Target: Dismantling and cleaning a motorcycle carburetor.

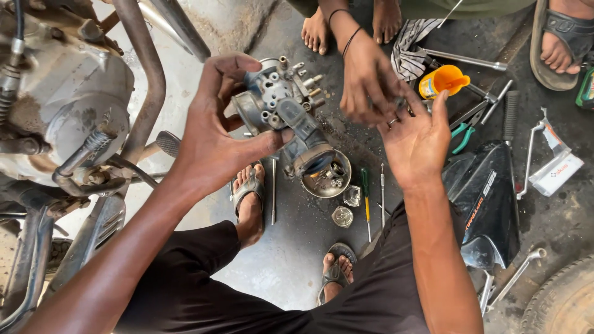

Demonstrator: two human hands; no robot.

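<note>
engine: the big grey motorbike engine [68, 105] fills the left side, with its frame pipes beside it.
black cover: a shiny black bike panel [489, 204] lies on the floor [284, 260] at the right, well apart from the work.
left hand: the left hand [216, 133] is wrapped around the carburetor [281, 108], thumb on top and fingers under, so it is gripping it up in the air, above the floor.
right hand: the right hand [417, 139] is flat and open, palm up, holding nothing that i can see.
other person's hand: another person's hand [368, 80] reaches down from the top, fingers pinched just over the open palm. what it pinches is too small to tell.
metal bowl: a round metal bowl [327, 173] with little parts inside sits on the floor under the carburetor.
orange cup: a small orange funnel cup [444, 80] lies near the pliers [464, 133].
screwdriver: a thin green screwdriver [365, 198] lies beside the bowl.
doing it well: i think the palm should stay flat and low so a tiny part cannot roll off, and the carburetor should stay level over the bowl so loose bits drop in there.
</note>
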